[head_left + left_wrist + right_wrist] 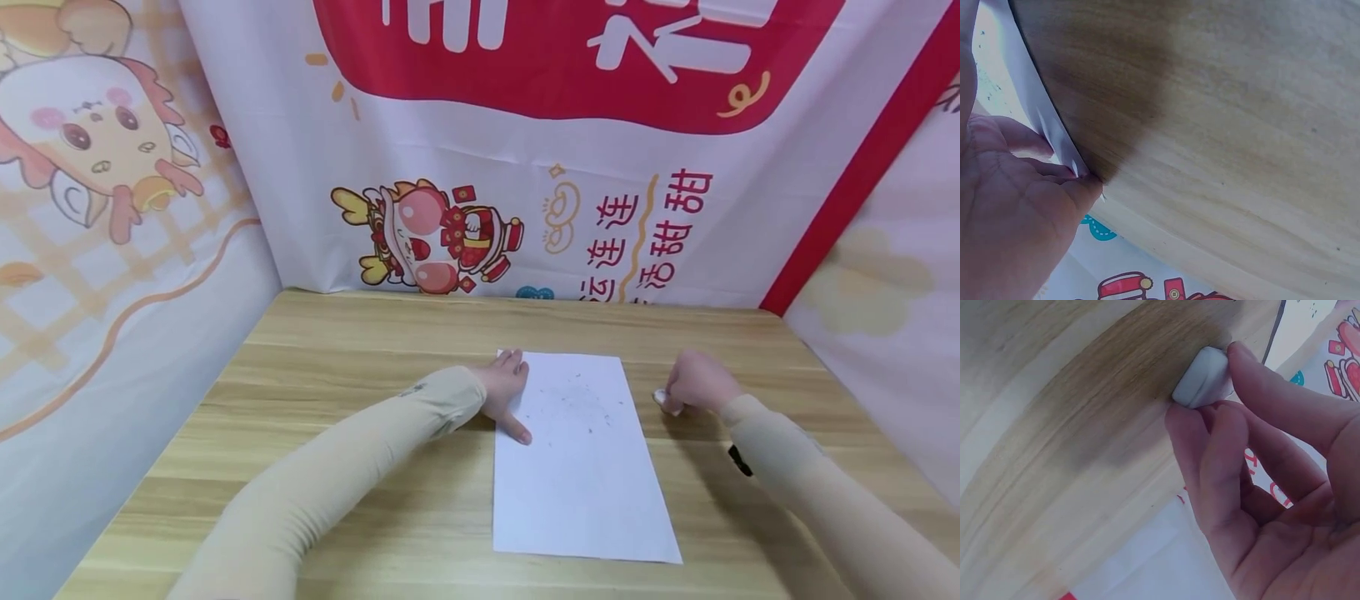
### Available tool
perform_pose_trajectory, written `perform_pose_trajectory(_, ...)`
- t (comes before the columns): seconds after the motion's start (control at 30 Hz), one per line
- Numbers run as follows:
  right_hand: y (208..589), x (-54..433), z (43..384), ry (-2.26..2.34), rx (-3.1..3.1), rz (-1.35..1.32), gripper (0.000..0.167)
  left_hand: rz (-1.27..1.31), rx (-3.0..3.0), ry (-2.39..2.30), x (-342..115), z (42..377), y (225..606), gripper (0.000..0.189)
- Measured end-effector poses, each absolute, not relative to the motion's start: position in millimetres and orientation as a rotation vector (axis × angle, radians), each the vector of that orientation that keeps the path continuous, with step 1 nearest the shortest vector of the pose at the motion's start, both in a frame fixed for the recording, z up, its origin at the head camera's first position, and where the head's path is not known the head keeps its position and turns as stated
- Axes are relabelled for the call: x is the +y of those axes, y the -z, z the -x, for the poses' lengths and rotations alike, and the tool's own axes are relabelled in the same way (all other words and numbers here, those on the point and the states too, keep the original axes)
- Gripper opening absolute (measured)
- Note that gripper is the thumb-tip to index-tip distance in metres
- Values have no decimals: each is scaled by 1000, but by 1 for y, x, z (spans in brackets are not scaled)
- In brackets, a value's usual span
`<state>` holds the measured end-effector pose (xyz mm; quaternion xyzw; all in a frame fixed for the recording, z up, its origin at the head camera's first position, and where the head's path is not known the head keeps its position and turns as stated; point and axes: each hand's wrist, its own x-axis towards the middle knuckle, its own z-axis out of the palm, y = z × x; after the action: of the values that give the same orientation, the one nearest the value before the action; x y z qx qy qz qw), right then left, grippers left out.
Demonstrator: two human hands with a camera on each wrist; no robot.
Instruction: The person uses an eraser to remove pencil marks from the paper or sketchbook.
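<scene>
A white sheet of paper lies on the wooden table, with dark crumbs and a faint grey smudge on its upper half. My left hand rests on the sheet's left edge, thumb spread away from the other fingers. Seen from the left wrist, the left hand has its fingertips at the paper's edge. To the right of the sheet, my right hand pinches a small white eraser between thumb and fingers, close to the tabletop. Part of the eraser is hidden behind the fingers.
The wooden table ends at a printed cloth hanging along its back edge. Further printed cloths stand at the left and the right. A dark object shows under the right wrist.
</scene>
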<state>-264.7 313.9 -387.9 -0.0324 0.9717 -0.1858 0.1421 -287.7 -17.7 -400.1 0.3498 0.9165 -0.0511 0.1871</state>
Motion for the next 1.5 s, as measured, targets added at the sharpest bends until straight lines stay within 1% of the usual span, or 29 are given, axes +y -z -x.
perform_pose_trajectory(0.03, 388, 314, 266, 549, 2799, 90, 3, -984, 2579, 141, -18, 289, 400, 127)
perform_pose_trajectory(0.17, 388, 315, 270, 609, 2783, 62, 14, -976, 2582, 105, -22, 291, 398, 128)
perform_pose_trajectory(0.27, 389, 316, 272, 640, 2787, 61, 18, -962, 2574, 69, -24, 295, 399, 131)
perform_pose_trajectory(0.37, 389, 314, 272, 628, 2802, 69, 15, -956, 2564, 14, -27, 299, 402, 133)
perform_pose_trajectory(0.5, 387, 314, 270, 622, 2819, 94, 11, -970, 2552, -48, -31, 300, 399, 130)
perform_pose_trajectory(0.63, 389, 319, 264, 693, 2820, 105, 12, -938, 2578, -163, -32, 304, 401, 118)
perform_pose_trajectory(0.8, 395, 323, 257, 725, 2846, 136, 13, -778, 2669, -291, -39, 312, 404, 100)
perform_pose_trajectory(1.0, 399, 322, 256, 680, 2875, 156, 12, -654, 2736, -367, -48, 318, 401, 83)
perform_pose_trajectory(1.23, 404, 324, 252, 592, 2926, 228, 14, -572, 2760, -369, -45, 327, 404, 51)
perform_pose_trajectory(1.37, 402, 325, 247, 579, 2947, 235, 19, -541, 2796, -364, -38, 330, 402, 44)
perform_pose_trajectory(1.5, 397, 323, 243, 590, 2984, 206, 32, -496, 2839, -319, -32, 331, 399, 44)
